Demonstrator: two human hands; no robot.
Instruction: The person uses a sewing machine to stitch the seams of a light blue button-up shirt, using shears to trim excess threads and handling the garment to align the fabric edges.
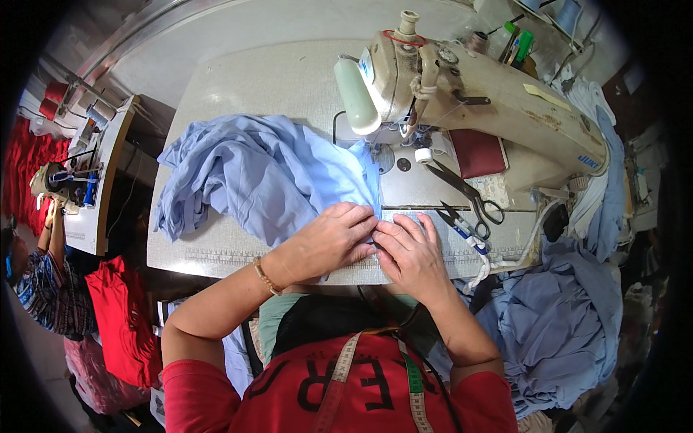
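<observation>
Light blue fabric (245, 173) lies bunched on the left of the sewing table, its right edge running up under the needle area of a sewing machine (462, 94). My left hand (328, 234) pinches the near end of that edge, fingers curled over the cloth. Right beside it, my right hand (411, 249) presses fingertips and thumb onto the same edge, touching the left fingers. The fingertips partly hide the cloth between them. Large black scissors (473, 198) and small thread snips (462, 225) with blue on the handle lie to the right of my right hand.
A pale green lamp (357, 95) glows beside the machine head. More blue cloth (556, 317) is heaped at the lower right. A dark red pad (478, 153) rests under the machine arm. At far left, another person works at a second machine (61, 180) near red cloth (123, 317).
</observation>
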